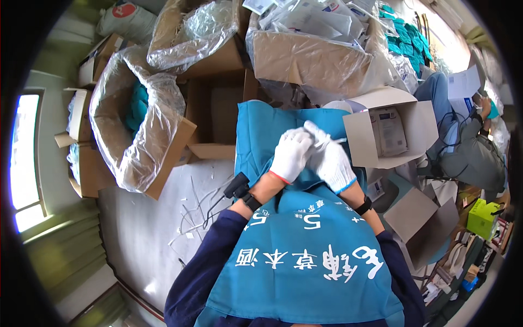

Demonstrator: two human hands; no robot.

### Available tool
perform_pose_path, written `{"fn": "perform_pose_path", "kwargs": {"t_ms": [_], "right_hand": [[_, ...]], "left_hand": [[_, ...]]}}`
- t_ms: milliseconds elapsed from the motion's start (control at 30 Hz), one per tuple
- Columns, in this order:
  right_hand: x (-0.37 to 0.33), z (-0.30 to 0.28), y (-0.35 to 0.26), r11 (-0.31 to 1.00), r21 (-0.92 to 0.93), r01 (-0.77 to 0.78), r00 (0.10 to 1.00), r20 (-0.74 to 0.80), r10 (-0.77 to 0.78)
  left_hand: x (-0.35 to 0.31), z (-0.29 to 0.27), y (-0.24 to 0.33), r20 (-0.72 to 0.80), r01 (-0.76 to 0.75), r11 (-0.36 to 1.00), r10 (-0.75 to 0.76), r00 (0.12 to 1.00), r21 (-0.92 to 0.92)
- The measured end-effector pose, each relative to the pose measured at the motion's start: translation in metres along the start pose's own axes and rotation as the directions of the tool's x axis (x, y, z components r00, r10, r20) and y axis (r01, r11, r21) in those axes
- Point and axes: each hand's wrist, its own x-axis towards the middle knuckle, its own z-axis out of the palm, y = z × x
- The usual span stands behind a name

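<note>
The teal apron (305, 280) is worn and spread down over the lap, its near part fairly smooth and bearing white printed lettering, its far part creased. Above the apron's far part, two white knitted gloves are on and touching each other. The left glove (291, 153), with a red-edged cuff, is bent against the right glove (333, 164), whose cuff is edged in blue and whose fingertips point away from the apron's printed part. Anything between them is hidden.
</note>
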Motion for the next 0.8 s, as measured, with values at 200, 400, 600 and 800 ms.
{"fn": "perform_pose_path", "kwargs": {"t_ms": [200,400,600,800], "right_hand": [[-0.016,-0.008,0.016,0.611,-0.775,0.160,0.984,0.073,-0.164],[-0.026,0.011,0.005,1.000,0.007,-0.005,1.000,-0.016,0.005],[-0.031,-0.010,-0.001,0.996,-0.078,0.033,0.999,0.030,-0.030],[-0.046,-0.011,-0.023,0.999,-0.035,-0.023,0.894,-0.449,0.005]], "left_hand": [[-0.019,0.004,-0.001,-0.059,0.199,0.967,-0.211,0.976,-0.161],[-0.003,-0.013,-0.032,0.005,0.384,0.402,-0.685,0.728,-0.831],[0.018,-0.052,-0.048,0.114,0.457,0.407,-0.636,0.763,-0.791],[0.127,-0.166,-0.145,-0.308,0.382,0.891,-0.302,0.902,0.245]]}}
